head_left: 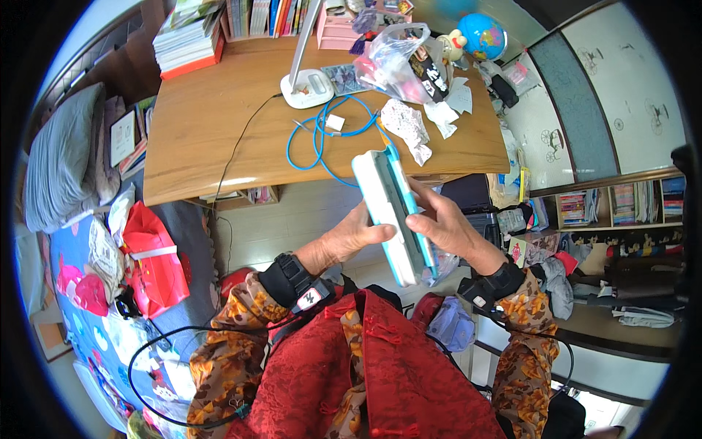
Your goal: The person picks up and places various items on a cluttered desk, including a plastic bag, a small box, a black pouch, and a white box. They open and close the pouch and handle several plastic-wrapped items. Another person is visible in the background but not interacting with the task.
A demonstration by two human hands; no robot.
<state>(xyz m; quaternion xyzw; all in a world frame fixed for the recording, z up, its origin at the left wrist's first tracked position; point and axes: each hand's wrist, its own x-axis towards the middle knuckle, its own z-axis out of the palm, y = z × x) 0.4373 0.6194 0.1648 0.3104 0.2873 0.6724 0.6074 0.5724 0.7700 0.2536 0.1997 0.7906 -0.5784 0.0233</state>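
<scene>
Between my two hands I hold a long white and teal case (380,208), which looks like a pencil case, tilted in front of me near the desk's front edge. Its white side faces left and its teal side faces right, with a dark gap running lengthwise between them. My left hand (347,238) grips the white side, thumb laid across it. On the teal side, my right hand (450,227) has its thumb at the gap and its fingers partly hidden behind the case. The inside of the case cannot be made out.
The wooden desk (212,139) bears a white lamp (307,89), a coiled blue cable (318,139), a patterned cloth (406,128), a stuffed plastic bag (395,62) and a globe (482,36). A bed with a red bag (153,256) lies left; shelves (621,205) stand right.
</scene>
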